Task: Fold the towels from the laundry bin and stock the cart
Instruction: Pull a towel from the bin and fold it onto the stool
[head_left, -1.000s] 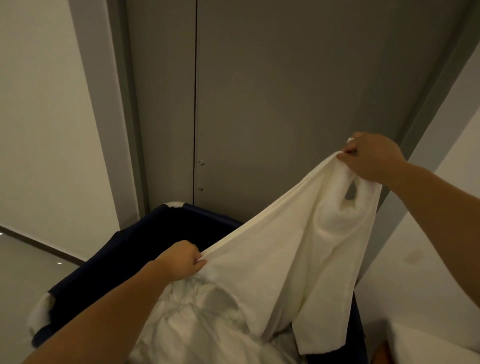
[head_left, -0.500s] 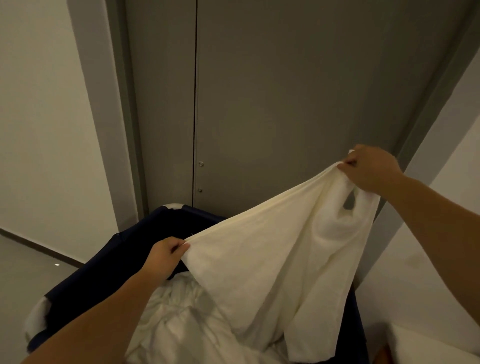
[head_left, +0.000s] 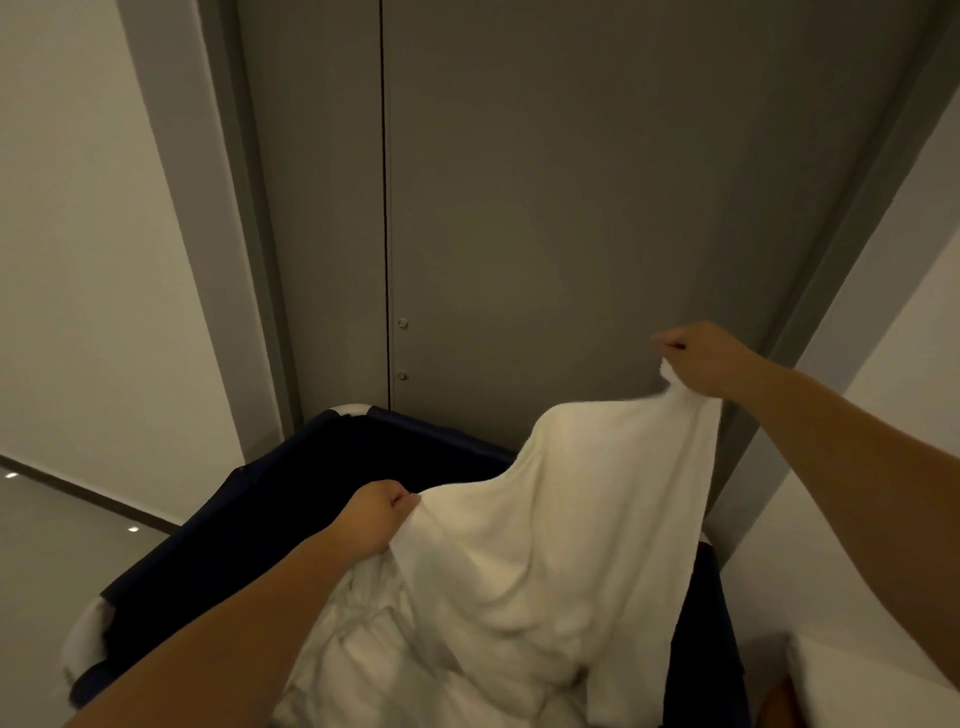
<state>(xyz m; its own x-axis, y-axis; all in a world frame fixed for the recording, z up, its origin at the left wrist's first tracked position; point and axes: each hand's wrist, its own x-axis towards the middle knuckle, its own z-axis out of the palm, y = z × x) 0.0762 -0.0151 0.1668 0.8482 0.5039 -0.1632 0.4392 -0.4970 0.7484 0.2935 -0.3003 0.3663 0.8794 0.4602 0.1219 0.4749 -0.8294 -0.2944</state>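
We see a large white terry towel (head_left: 571, 519) held up over a dark navy fabric laundry bin (head_left: 208, 561), stretched between the person's two hands. The left hand (head_left: 376, 514) is low, just above the bin's near-left side, its fingers curled into a fist round the towel's left edge. The right hand (head_left: 701, 356) is higher and farther out, in front of the door, clenched on a bunched corner of the towel. That part of the view is blurred, so we cannot make out each finger, but the cloth plainly hangs from the grip. Between the hands the towel's top edge dips and then humps up. The rest drapes down in soft folds, its lower end reaching into the bin on the right side.

Inside the bin lies a crumpled heap of white linen (head_left: 343, 654), filling the near part beside the left forearm. The bin stands close against a tall flat grey door (head_left: 571, 208) with a thin vertical seam and two small round metal studs (head_left: 402, 323), one above the other. To the left are a plain white wall (head_left: 78, 260) and a glossy grey floor (head_left: 52, 561). At the lower right, a white flat-topped surface (head_left: 883, 686) shows beside the bin.
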